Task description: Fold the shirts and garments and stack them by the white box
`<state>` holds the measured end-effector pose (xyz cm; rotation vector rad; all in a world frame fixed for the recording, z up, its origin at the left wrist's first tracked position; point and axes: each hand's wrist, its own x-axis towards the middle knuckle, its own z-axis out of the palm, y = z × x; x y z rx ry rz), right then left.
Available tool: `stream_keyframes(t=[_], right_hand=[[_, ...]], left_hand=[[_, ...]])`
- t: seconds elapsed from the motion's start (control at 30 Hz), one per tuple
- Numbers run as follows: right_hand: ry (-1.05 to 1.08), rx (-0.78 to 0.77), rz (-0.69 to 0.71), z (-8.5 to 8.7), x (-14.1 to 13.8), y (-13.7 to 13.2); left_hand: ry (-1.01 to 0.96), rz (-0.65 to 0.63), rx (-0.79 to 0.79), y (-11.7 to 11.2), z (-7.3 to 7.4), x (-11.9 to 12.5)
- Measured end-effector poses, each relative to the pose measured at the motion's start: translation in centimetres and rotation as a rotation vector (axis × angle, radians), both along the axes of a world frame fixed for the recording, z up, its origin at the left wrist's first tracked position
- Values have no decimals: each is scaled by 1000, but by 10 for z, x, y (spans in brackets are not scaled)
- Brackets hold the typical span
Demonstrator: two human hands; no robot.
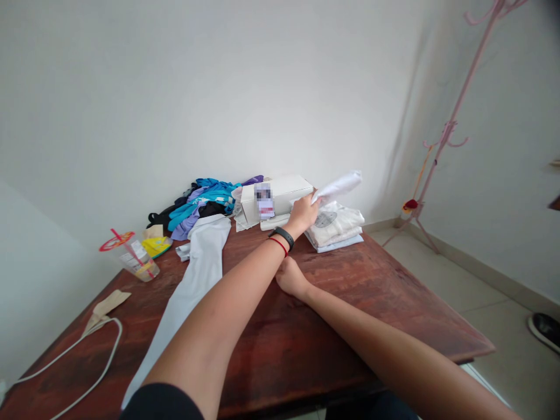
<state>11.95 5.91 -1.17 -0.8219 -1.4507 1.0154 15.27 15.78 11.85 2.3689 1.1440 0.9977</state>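
My left hand [305, 213], with a black wristband and a thin red cord at the wrist, reaches across to the right. It grips one end of a folded white cloth [339, 186], blurred and raised over a stack of folded white clothes [339, 224] at the table's back right. A grey print shows on a garment in that stack. Below the left wrist, my right hand [292, 279] is curled into a fist at the tabletop, with nothing visible in it. A long pale garment [199, 262] lies stretched out to the left of both arms.
Behind stand a white box [284, 192] and a heap of blue, purple and black clothes [201, 201]. On the wooden table [350, 315], a plastic cup with a straw [137, 259], a yellow packet [156, 246] and a white cable [117, 341] lie left. A pink coat stand [455, 111] is right.
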Motion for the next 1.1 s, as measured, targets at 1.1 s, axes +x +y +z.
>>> stream_keyframes(t=[1.1], right_hand=[[416,-363,-185,-3,39,36]], left_hand=[[-8,-386,250,-54,-23,-97]])
